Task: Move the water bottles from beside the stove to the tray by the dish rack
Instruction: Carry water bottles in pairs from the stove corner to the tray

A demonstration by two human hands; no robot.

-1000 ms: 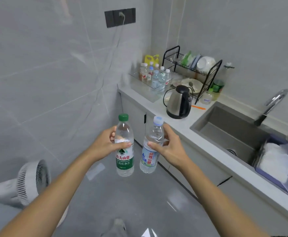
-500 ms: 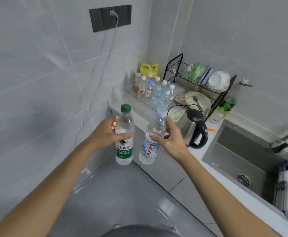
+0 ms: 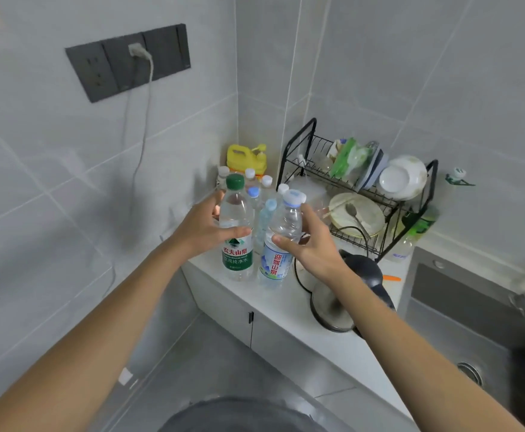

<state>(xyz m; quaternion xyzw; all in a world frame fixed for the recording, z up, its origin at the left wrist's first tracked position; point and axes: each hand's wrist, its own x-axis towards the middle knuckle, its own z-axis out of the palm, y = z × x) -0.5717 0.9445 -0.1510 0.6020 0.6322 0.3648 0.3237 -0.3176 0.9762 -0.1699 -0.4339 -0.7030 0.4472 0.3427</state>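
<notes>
My left hand (image 3: 203, 227) grips a clear water bottle with a green cap and green label (image 3: 236, 232), held upright above the counter's left end. My right hand (image 3: 312, 241) grips a second clear bottle with a pale blue cap and blue-white label (image 3: 281, 241), tilted slightly right. Both bottles hang just in front of a cluster of several water bottles (image 3: 259, 188) standing in the corner beside the black dish rack (image 3: 359, 182). The clear tray beneath that cluster is mostly hidden by my hands and the held bottles.
A steel kettle with a black handle (image 3: 336, 304) stands on the white counter (image 3: 286, 304) under my right forearm. A yellow jug (image 3: 246, 157) sits in the corner. The sink (image 3: 473, 322) lies at right. A wall socket with a cord (image 3: 130, 60) is upper left.
I have moved closer to the counter corner. Both hands carried their bottles forward, from over the floor to above the counter's left end, close to the bottle cluster.
</notes>
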